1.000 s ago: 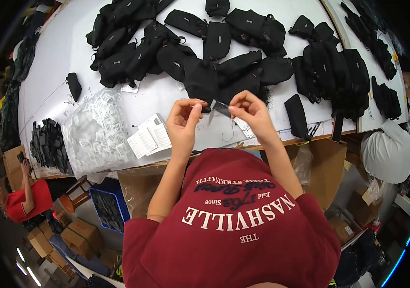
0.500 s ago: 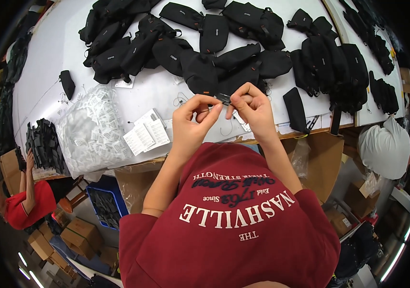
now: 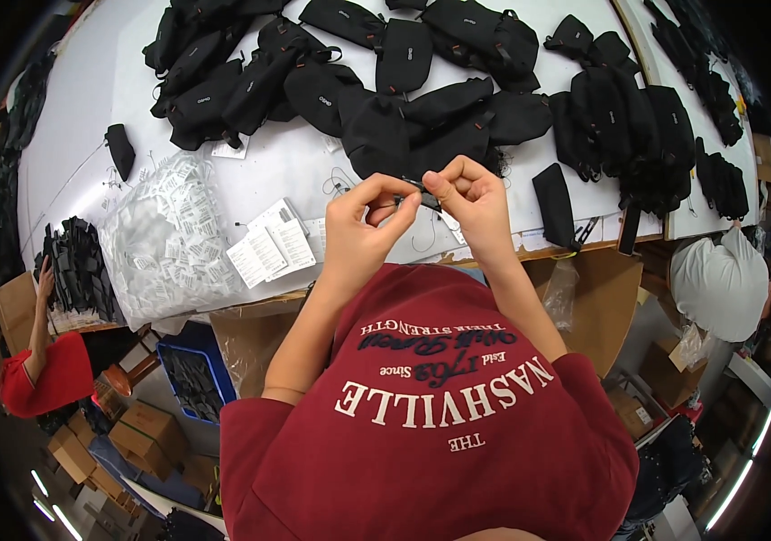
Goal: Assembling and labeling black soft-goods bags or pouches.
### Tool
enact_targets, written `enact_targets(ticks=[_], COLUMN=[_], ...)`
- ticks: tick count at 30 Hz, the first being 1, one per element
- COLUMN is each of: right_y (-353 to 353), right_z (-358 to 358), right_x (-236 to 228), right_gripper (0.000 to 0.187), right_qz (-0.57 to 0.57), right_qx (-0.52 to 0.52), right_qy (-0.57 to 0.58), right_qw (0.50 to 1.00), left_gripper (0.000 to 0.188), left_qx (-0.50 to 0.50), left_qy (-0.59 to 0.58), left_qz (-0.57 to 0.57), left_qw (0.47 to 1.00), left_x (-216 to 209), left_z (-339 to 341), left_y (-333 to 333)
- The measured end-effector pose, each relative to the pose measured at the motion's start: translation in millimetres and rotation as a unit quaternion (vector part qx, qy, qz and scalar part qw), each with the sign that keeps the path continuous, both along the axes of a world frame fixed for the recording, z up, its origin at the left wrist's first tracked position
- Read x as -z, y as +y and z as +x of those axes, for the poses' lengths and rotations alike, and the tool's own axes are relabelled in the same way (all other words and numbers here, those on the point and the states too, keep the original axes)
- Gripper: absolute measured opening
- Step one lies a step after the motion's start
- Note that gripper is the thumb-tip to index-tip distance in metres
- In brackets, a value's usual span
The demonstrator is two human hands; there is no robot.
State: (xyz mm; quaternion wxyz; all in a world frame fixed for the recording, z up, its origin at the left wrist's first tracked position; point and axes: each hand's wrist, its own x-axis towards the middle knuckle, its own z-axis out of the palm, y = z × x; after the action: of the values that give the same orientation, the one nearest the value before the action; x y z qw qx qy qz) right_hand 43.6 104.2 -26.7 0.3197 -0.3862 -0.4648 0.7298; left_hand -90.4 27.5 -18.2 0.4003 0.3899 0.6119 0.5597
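Observation:
Over the near edge of the table, both my hands meet in front of my chest, fingertips pinched. My left hand [image 3: 363,221] and my right hand [image 3: 477,209] grip a small black strap-like piece [image 3: 421,195] between them, largely covered by the fingers. A thin dark string [image 3: 423,236] shows just below. Right beyond my fingers lies a black fabric pouch [image 3: 372,135], part of a spread pile. White printed cards [image 3: 268,249] lie on the table to the left of my left hand. One black pouch [image 3: 553,206] rests to the right of my right hand.
A clear plastic bag of white tags [image 3: 169,239] sits at the table's left front, beside a stack of black pieces [image 3: 79,266]. Stacked black pouches [image 3: 620,126] stand at right. A blue crate [image 3: 194,374] is below the edge. A red-shirted person [image 3: 47,374] works at far left.
My fingers have shifted slightly on the small black piece, with the right thumb now raised closer over it. At far left, the other person's arm has moved.

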Motion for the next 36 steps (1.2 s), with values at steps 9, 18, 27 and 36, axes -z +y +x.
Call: enact_targets(ticks=[9,18,27,36], right_y=[5.5,26.1,22.4,16.7], right_z=[4.2,36.2,55.9,11.6], right_x=[-5.7,-1.0,58.2,98.2], right_gripper=[0.019,0.02,0.035,0.063], right_qz=[0.057,0.065,0.274,-0.426], right_qx=[-0.051,0.022,-0.039,-0.063], right_qy=[-0.022,-0.063,-0.359,0.159], right_qw=[0.997,0.996,0.892,0.888], left_gripper=[0.005,0.006,0.008,0.006], left_qx=[0.034,-0.003,0.013,0.112], left_qy=[0.024,-0.09,-0.1,-0.103], left_qz=[-0.012,-0.015,-0.024,-0.021], left_qw=[0.999,0.996,0.995,0.988], left_x=[-0.8,-0.4,3.7,1.8], left_z=[-6.1,-17.7,-19.1,-3.3], left_y=[2.5,-2.2,-9.2,-17.6])
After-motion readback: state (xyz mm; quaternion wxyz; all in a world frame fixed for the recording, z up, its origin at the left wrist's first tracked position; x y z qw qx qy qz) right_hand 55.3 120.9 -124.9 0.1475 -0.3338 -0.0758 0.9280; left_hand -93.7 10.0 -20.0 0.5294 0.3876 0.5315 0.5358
